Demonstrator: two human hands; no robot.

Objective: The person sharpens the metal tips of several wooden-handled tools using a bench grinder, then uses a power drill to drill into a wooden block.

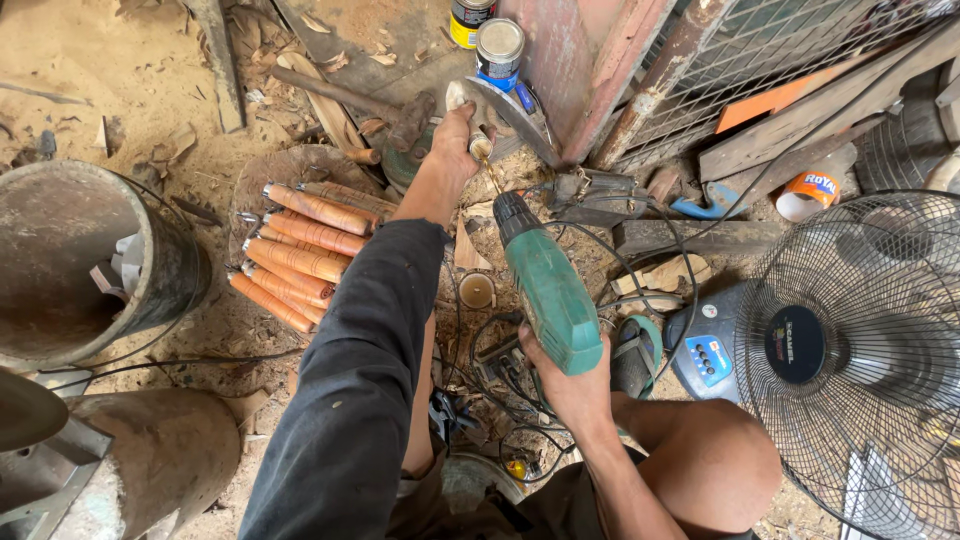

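Drill in green plastic, a corded electric hand drill (548,290), fills the middle of the view, its long axis running from the near grip up and slightly left to a thin brass-coloured bit whose tip meets a small pale wooden piece (482,146). The right hand (565,385) is closed around the drill's rear grip, close to the person's bare knee. The left hand (455,135), at the end of a dark-sleeved arm stretched forward, pinches the small piece, so it lies just ahead of the bit and far nearer the left hand than the right. Touching that hand is a grey curved metal blade (510,115) leaning against a rusty red metal post (590,70). Left of the arm, a stack of orange turned wooden handles (300,255) lies on the sawdust-strewn dirt floor (100,80). Beyond the blade stand two small paint tins (498,50), lids on, contents hidden. At the left edge a large dark metal drum (90,260) holds pale scraps. At the right edge stands a black wire-caged electric fan (850,350) with a blue base.
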